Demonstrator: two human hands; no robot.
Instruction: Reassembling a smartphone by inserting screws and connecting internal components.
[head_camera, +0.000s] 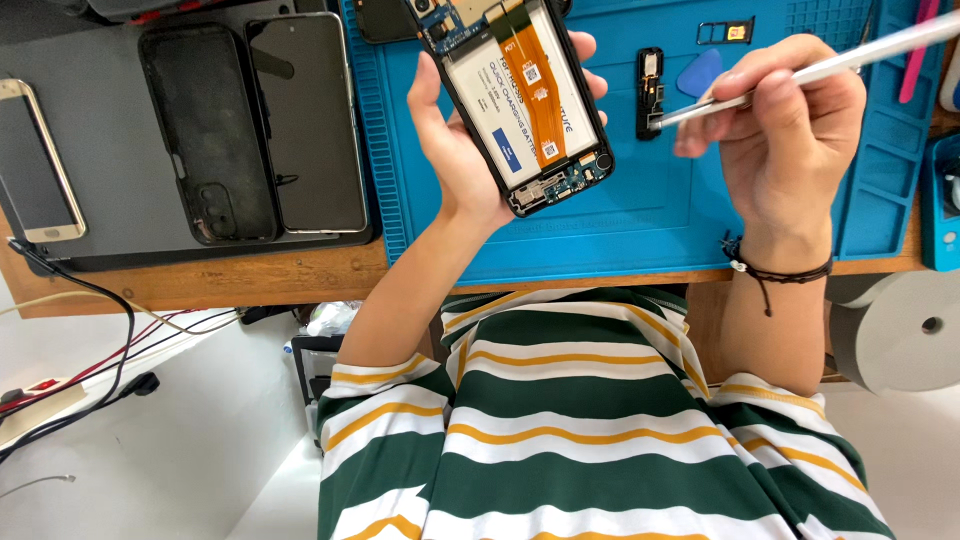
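Left hand grips an opened phone at about twelve o'clock, its back off, showing a white battery, an orange flex ribbon and a blue board. Right hand, at two o'clock, pinches silver tweezers whose tips seem to touch a small black part on the blue mat. At ten o'clock, a dark tray holds a black back cover and a dark phone.
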